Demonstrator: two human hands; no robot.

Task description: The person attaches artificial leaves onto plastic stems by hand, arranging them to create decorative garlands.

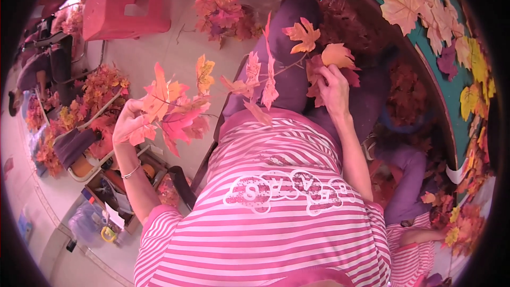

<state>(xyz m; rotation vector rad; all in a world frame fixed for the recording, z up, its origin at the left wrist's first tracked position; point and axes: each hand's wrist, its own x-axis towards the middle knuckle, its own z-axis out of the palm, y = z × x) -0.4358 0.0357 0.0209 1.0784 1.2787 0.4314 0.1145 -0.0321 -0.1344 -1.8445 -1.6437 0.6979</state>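
Note:
An artificial maple-leaf branch [255, 77] in pink, red and orange stretches over my lap between my hands. At its left end, my left hand [130, 122] has its fingers curled among a dense cluster of pink and orange leaves [178, 103]; the leaves partly cover the fingertips. My right hand [334, 87] pinches the other end, beside a broad orange leaf [338, 56] and several dark red ones. The stem point under those fingers is hidden. Between the hands, thin stems carry several leaves, including a yellow-orange leaf [204, 74] and an orange leaf [303, 35].
At right, a green-topped table [425, 56] bears pale orange, yellow and purple leaves. A red plastic stool [127, 10] stands at upper left. Leaf bunches [106, 93] and a wooden box [101, 183] with tools lie at left. Another person's purple-clad leg [406, 178] is at lower right.

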